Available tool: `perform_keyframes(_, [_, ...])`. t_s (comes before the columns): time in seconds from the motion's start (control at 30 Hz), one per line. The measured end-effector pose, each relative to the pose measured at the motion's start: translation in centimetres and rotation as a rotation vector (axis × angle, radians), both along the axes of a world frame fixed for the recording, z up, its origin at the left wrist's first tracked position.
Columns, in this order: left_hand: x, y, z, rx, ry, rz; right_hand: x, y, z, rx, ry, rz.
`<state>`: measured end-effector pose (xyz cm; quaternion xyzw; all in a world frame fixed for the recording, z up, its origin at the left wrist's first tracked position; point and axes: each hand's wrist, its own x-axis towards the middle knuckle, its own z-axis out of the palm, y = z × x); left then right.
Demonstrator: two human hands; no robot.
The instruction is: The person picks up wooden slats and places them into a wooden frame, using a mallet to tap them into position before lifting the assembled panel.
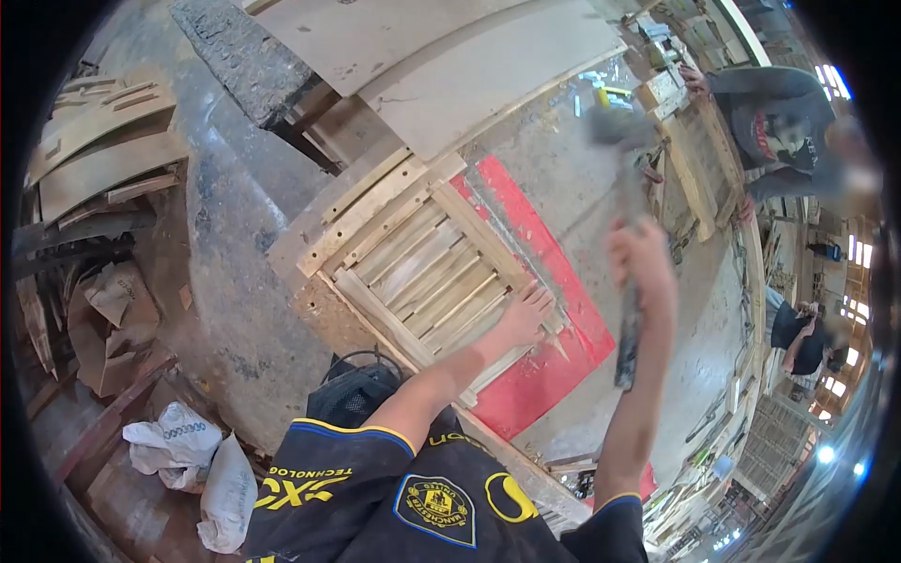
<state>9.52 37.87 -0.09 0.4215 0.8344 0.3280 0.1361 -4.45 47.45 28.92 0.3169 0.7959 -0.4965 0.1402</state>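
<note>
A slatted wooden frame [436, 281] lies on the work surface in front of me, with several parallel slats inside its rails. My left hand [528, 316] is at its near right corner, fingers curled over the side rail. Raised to the right of the frame, my right hand [640, 255] is closed around the handle of a hammer [627, 342]. The hammer's head points away from me and is blurred by motion. Under the frame's right side shows a red sheet [540, 380]. Whether a nail sits near my left fingers cannot be made out.
Thick boards with holes [366, 218] border the frame's far left side. Pale panels [488, 70] lie beyond. A co-worker [779, 131] bends over timber at the far right. White sacks [225, 493] and wood scraps [113, 159] lie to the left.
</note>
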Motion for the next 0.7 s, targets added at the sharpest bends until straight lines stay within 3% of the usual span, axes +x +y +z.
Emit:
perform_keyframes(0.13, [2.1,-0.9,0.9,0.063,0.047,0.026,-2.8,3.2,0.1,-0.048,0.319,-0.245])
perform_keyframes(0.2, [3.7,-3.3,1.2,0.153,0.028,-0.054,0.6,1.7,-7.5,0.476,0.264,-0.233])
perform_keyframes(0.23, [4.6,-5.0,1.0,0.187,0.025,-0.147,4.5,1.8,-14.8,0.811,0.470,-0.157])
perform_keyframes(0.27, [5.9,-7.0,0.5,0.222,0.023,-0.249,9.8,1.2,-16.7,0.744,0.146,0.080])
perform_keyframes(0.3, [6.8,-8.6,0.0,0.257,0.030,-0.343,12.3,0.7,-15.3,0.412,-0.111,0.190])
perform_keyframes(0.33, [7.7,-9.8,-0.3,0.255,-0.003,-0.379,13.6,0.3,-13.6,0.069,-0.357,0.292])
perform_keyframes(0.4, [8.3,-11.3,-0.9,0.244,-0.053,-0.456,12.7,2.2,-6.7,-0.037,-0.420,0.146])
perform_keyframes(0.47, [9.5,-12.7,-0.2,0.172,-0.064,-0.467,12.2,3.7,1.6,-0.023,-0.317,-0.019])
perform_keyframes(0.5, [8.7,-12.8,-0.1,0.137,-0.049,-0.467,12.2,3.7,6.2,0.096,-0.171,-0.129])
perform_keyframes(0.53, [7.9,-12.9,0.3,0.113,-0.037,-0.491,11.7,4.3,11.1,0.298,-0.131,-0.099])
perform_keyframes(0.57, [7.5,-13.5,1.1,0.089,-0.035,-0.519,11.9,5.0,14.9,0.480,0.124,-0.103])
perform_keyframes(0.63, [6.7,-14.1,1.1,0.043,0.041,-0.555,10.9,10.7,22.3,0.915,0.357,-0.164])
perform_keyframes(0.7, [6.3,-14.8,0.0,0.000,0.177,-0.575,11.7,23.7,29.2,0.662,0.217,-0.066])
